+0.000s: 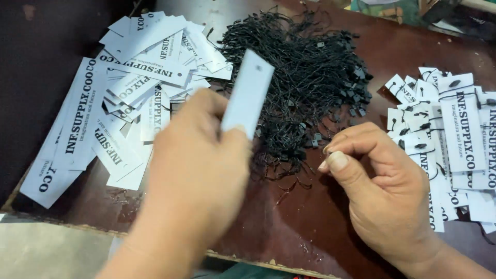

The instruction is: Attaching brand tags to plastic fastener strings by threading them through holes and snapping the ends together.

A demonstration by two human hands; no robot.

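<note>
1. Head view looks down on a dark reddish-brown table with both of the person's hands over it.
2. Left hand, blurred, sits at centre-left of the frame and grips a white paper tag between thumb and fingers.
3. That tag is a long, narrow, plain white strip with a small punched hole near its upper end; it stands tilted, its top leaning toward the upper right, above the middle of the frame.
4. Right hand is at lower right, fingers curled in and thumb pressed to the forefinger in a pinch; whether a string is held there cannot be told.
5. Just behind both hands, at upper centre, lies a tangled heap of black strings with small black clasps.
6. A loose pile of white printed tags spreads over the upper left.
7. At the right edge lies another pile of tags with black strings attached.
</note>
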